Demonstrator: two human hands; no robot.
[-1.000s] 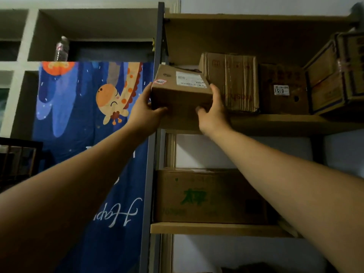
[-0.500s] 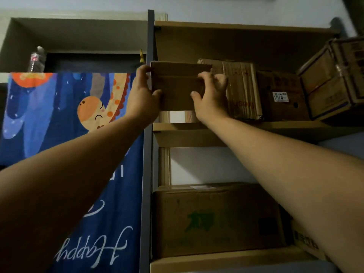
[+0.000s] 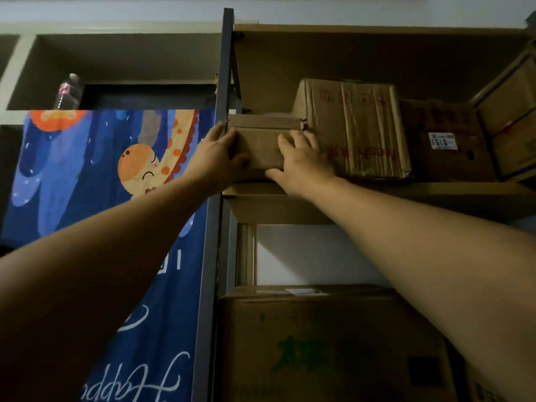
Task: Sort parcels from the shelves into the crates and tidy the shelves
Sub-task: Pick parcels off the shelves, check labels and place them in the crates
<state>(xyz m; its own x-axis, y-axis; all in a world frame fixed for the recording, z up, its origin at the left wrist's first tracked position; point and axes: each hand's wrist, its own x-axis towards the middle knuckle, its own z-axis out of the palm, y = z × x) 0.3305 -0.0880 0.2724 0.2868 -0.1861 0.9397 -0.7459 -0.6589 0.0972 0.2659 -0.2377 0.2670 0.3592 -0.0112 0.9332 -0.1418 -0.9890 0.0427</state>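
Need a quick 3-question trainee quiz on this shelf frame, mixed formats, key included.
1. True or false: the small brown cardboard box rests on the upper wooden shelf.
2. Which touches it? A) left hand only B) right hand only C) both
3. Fill in: the white label on the dark cardboard box reads ____.

Key: 1 true; 2 C; 3 0151.

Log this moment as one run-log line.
left hand: on small box left side | right hand: on its front | small box: on upper shelf, beside taped box
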